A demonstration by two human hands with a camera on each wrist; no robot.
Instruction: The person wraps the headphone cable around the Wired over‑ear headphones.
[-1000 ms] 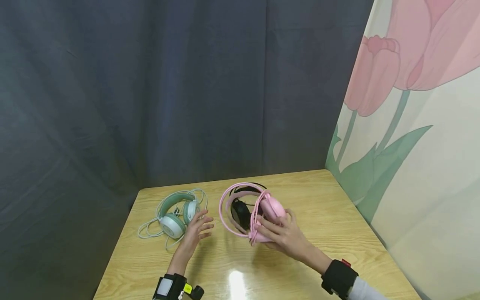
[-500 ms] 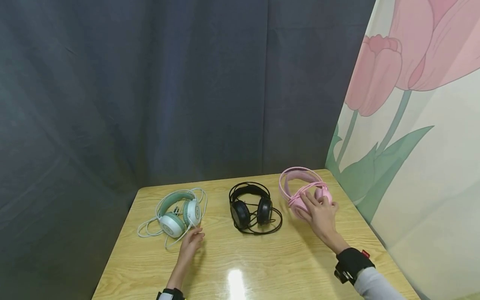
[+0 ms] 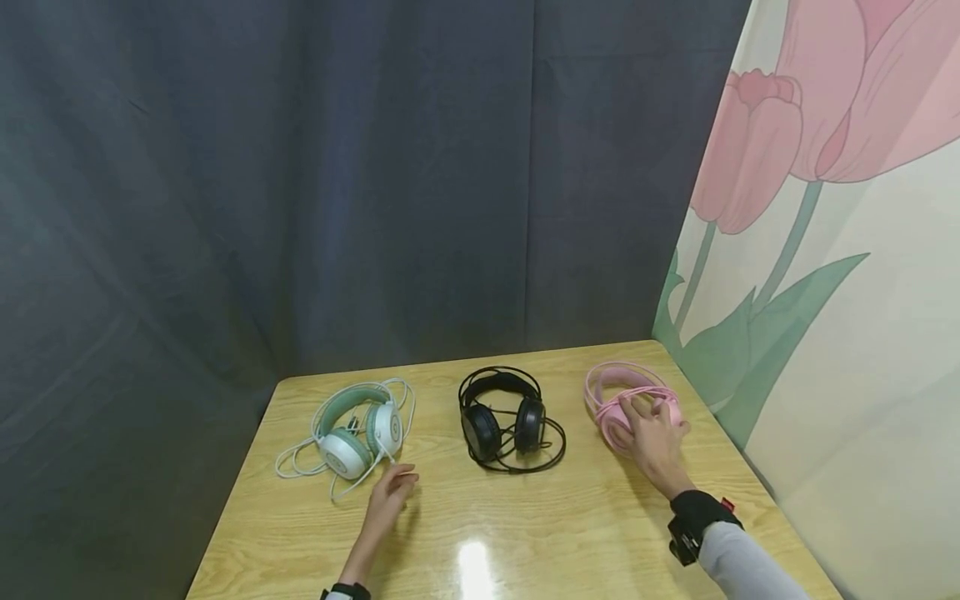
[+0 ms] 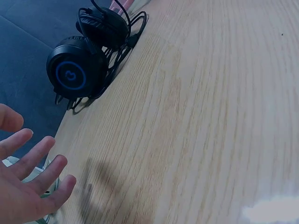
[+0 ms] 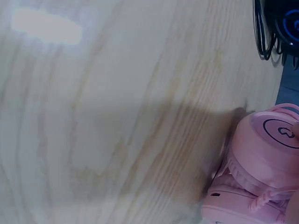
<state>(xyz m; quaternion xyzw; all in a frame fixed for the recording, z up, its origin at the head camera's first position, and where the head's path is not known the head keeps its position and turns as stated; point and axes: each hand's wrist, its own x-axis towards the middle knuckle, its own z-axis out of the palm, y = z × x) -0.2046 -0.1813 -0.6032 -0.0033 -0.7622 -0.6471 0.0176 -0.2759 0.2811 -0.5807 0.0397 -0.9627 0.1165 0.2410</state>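
Note:
Pink headphones [image 3: 615,377] are at the table's right side, their cord wound round the band and ear cups. My right hand [image 3: 657,443] grips them by the ear cups from the near side. In the right wrist view a pink ear cup [image 5: 266,144] appears close over the tabletop, and most of the hand is out of frame. My left hand [image 3: 390,493] holds nothing, its fingers [image 4: 43,148] spread and relaxed. It hovers just in front of the white and mint-green headphones [image 3: 347,455]. Black headphones [image 3: 482,432] lie between the other two pairs.
The headphones stand in a row along the back of the wooden table [image 3: 525,533]. A dark curtain [image 3: 412,183] hangs behind it. A wall with painted tulips [image 3: 862,350] runs along the right edge. Loose cord [image 3: 296,467] lies left of the white and mint-green pair.
My right hand has carried the pink headphones from in front of the black pair to the right and lowered them. My left hand has drawn back slightly toward me from the white and mint-green headphones.

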